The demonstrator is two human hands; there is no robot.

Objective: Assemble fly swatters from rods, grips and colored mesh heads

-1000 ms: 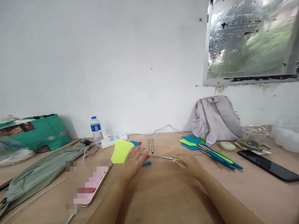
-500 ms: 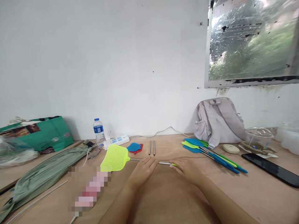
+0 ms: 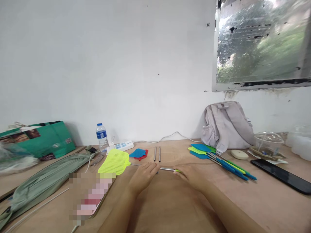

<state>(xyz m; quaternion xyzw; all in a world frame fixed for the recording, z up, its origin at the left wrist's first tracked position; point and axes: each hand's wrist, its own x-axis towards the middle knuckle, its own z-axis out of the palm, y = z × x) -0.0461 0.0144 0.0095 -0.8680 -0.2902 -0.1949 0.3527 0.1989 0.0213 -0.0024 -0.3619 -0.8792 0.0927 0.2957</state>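
A fly swatter (image 3: 114, 161) with a yellow-green perforated head lies level across the middle, head to the left. My left hand (image 3: 145, 174) is closed around its thin metal rod. The swatter's yellow-green handle end is in the grip of my right hand (image 3: 188, 176), mostly hidden by the fingers. Between the hands a stretch of bare metal rod shows. Just beyond my left hand, two short metal tubes (image 3: 157, 154) lie side by side on the table. Left of them are a blue swatter head (image 3: 137, 152) and a red swatter head (image 3: 144, 155) partly under it.
Several swatters (image 3: 213, 158) in blue, green and yellow are piled at right, near a grey backpack (image 3: 225, 126), a round white case (image 3: 239, 154) and a black phone (image 3: 282, 174). A water bottle (image 3: 101, 136), a power strip (image 3: 125, 145) and a green bag (image 3: 48, 139) stand left.
The swatter's head and my left hand have moved left. My right hand has shifted slightly left, still gripping the handle end. The piled swatters stay put.
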